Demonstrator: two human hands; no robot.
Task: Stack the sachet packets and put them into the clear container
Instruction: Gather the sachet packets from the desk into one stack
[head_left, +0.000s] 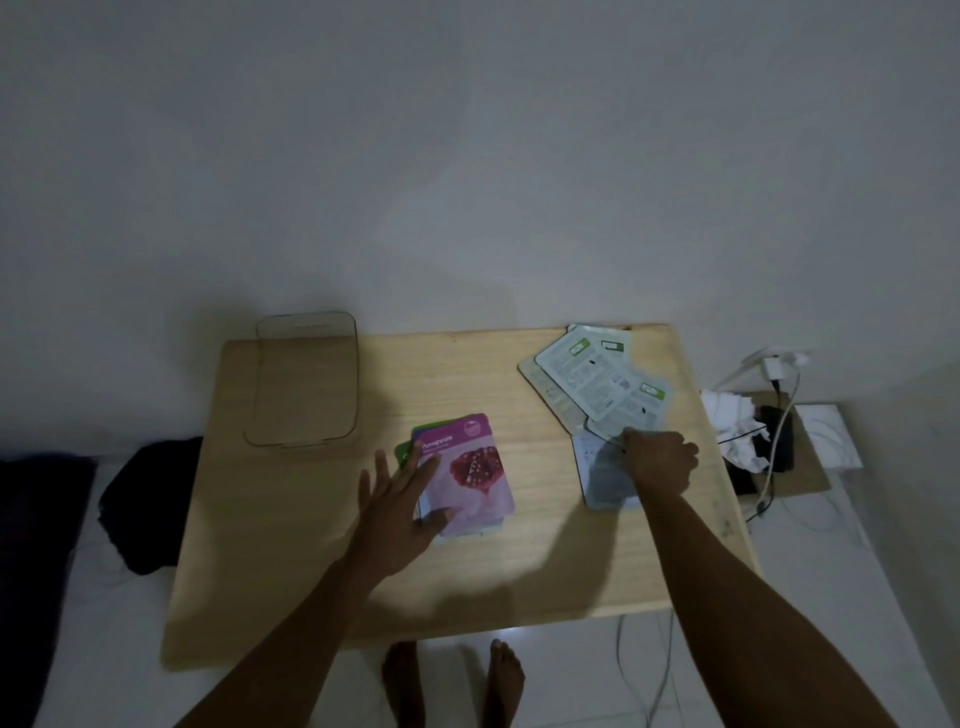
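Head-worn view, down onto table (322, 571)

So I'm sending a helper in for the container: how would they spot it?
Start at the wooden table against the white wall. The clear container sits at its far left corner, away from both sachet piles. It is the only see-through thing there, an empty rounded tray.

Both forearms are bare to the hands, left (397, 506) and right (660, 460), with bare feet (452, 680) below.
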